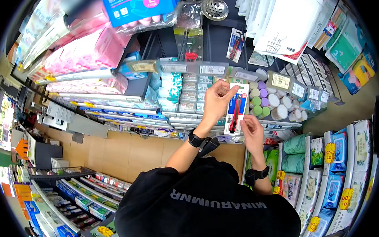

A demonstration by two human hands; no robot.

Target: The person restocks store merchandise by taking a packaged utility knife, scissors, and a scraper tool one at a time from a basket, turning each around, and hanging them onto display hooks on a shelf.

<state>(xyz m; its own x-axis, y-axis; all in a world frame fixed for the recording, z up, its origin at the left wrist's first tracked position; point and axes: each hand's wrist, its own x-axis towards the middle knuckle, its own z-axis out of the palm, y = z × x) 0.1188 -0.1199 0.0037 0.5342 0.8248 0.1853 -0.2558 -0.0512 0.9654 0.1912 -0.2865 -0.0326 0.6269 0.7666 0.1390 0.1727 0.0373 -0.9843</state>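
Pink, soft plastic-wrapped packs (85, 52) sat stacked on the shelf at far left. Next came the left hand (215, 103), thumb and fingers pinching the upper left edge of a slim red-and-black utility knife on a white-and-blue card (236, 112). The carded knife was held up roughly upright in front of the shelf edge, between both hands, its printed face in view. A similar small carded red tool (235, 45) hung on a hook beyond it. Right hand (252, 133) had thumb and fingertips at the card's lower right edge; couldn't tell whether it gripped or just touched. Small round lidded tubs, white, green and purple (275, 101), stood just right of the card, then teal plastic-wrapped packs (295, 144) on the side shelf. Judgement: steady handling called for light edge pinches, no bending of the card or pressing on the plastic front, fingers off the print, card tipped to cut glare.
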